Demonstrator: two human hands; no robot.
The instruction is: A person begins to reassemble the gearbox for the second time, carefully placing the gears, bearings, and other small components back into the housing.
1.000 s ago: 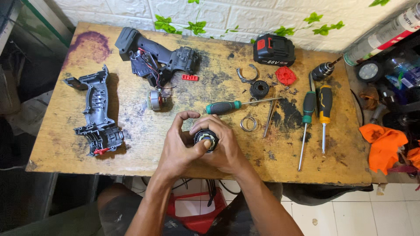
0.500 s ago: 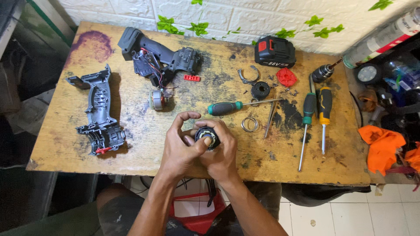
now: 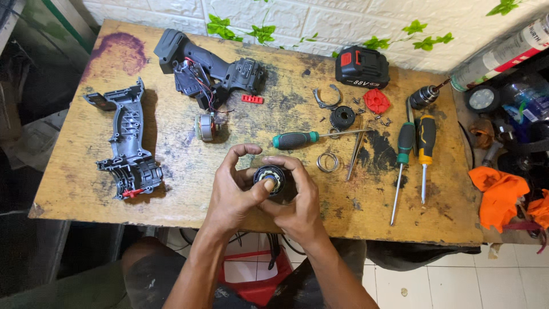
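Note:
Both of my hands meet over the near edge of a worn wooden table (image 3: 103,200). Together they hold a small round black gearbox housing (image 3: 270,178) with a metal centre. My left hand (image 3: 233,191) cups it from the left, thumb pressed on its face. My right hand (image 3: 297,200) wraps it from the right and below. A green-handled screwdriver (image 3: 297,139) lies just beyond my fingers, and two metal rings (image 3: 327,162) lie to its right.
Half of a grey drill shell (image 3: 127,146) lies at left; the other half with wires (image 3: 209,71) at the back. A small motor (image 3: 204,126), a black battery (image 3: 361,66), a gear part (image 3: 343,117), two screwdrivers (image 3: 416,149) and an orange cloth (image 3: 497,194) surround them.
My hands and the round housing stay at the same spot; only the fingers shifted slightly around it. The view has tilted a little.

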